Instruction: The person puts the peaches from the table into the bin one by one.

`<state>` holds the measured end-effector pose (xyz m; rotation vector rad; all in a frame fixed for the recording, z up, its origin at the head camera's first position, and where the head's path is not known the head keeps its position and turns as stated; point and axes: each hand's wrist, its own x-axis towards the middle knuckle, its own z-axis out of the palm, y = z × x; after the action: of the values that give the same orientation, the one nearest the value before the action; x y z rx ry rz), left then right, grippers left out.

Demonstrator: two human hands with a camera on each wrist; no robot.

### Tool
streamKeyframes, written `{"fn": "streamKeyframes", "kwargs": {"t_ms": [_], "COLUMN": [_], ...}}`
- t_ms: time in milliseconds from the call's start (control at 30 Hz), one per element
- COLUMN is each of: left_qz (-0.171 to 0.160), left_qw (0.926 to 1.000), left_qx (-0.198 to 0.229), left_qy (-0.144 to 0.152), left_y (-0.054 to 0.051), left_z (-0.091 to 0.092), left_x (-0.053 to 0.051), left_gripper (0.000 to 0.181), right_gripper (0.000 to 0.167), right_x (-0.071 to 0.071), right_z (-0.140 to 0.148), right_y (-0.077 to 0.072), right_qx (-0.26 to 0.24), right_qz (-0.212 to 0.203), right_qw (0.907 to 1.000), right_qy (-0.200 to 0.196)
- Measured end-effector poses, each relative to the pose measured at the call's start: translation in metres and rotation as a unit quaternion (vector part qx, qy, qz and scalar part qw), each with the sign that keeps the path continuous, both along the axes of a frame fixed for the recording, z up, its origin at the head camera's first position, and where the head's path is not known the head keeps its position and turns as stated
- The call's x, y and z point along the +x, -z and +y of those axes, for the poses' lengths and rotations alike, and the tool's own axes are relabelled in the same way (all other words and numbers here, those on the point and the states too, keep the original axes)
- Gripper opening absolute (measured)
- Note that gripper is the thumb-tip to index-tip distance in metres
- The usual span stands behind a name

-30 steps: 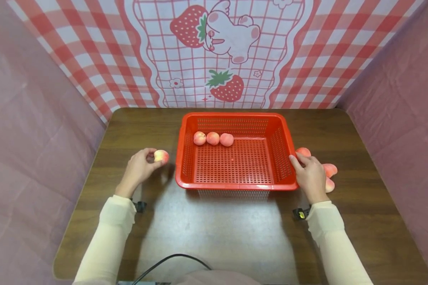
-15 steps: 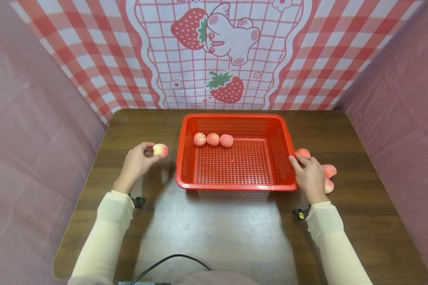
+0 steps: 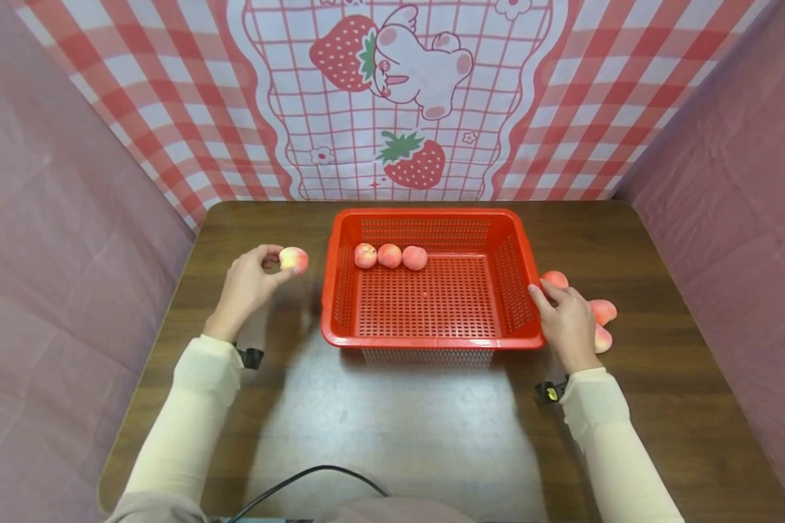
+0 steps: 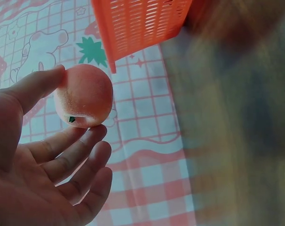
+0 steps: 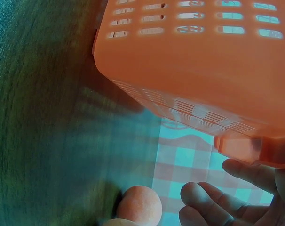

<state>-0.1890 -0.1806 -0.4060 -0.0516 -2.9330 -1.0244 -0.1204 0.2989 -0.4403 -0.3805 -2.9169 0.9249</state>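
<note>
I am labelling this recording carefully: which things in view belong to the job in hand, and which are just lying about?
Likely part of the job:
red perforated basket, right hand at its rim
peach in the left hand
three peaches inside the basket
more peaches to its right

Likely just lying about:
black cable
strawberry-print cloth

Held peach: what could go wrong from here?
1. Slip: the left hand has the peach only between thumb and fingertips, so it might drop and roll.
2. Snag: the peach is outside the basket, by its left wall; if carried in too low, it could catch the rim.
3. Knock: the loose peaches lie close beside the right hand, which could nudge them if it moves.
</note>
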Motion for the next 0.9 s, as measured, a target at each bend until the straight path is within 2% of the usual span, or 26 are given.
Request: {"fn": "streamKeyframes", "kwargs": {"t_ms": [200, 467, 733, 900], "left_qz": [0.012, 0.027, 0.028, 0.04], "left_qw": [0.9999, 0.9994, 0.999, 0.9982], "left_qx": [-0.006, -0.006, -0.012, -0.012], "left_qy": [0.008, 0.023, 0.031, 0.043], "left_y": [-0.009, -0.017, -0.025, -0.032], "left_z": [0.003, 0.009, 0.015, 0.022], "left_x": [-0.008, -0.016, -0.022, -0.024], "left_gripper": [0.052, 0.051, 0.052, 0.053], "right_gripper": [0.062, 0.063, 0.064, 0.065], "right_x": [-0.001, -0.002, -0.002, -0.001], "right_z": [0.0, 0.001, 0.001, 0.001], "right_y": [0.0, 0.001, 0.0, -0.001], "right_qx": [0.003, 0.006, -0.002, -0.005], "right_qz": [0.003, 0.016, 0.003, -0.007], "right_qw": [1.0, 0.9998, 1.0, 1.0], "right_qy": [-0.001, -0.006, -0.006, -0.003]}}
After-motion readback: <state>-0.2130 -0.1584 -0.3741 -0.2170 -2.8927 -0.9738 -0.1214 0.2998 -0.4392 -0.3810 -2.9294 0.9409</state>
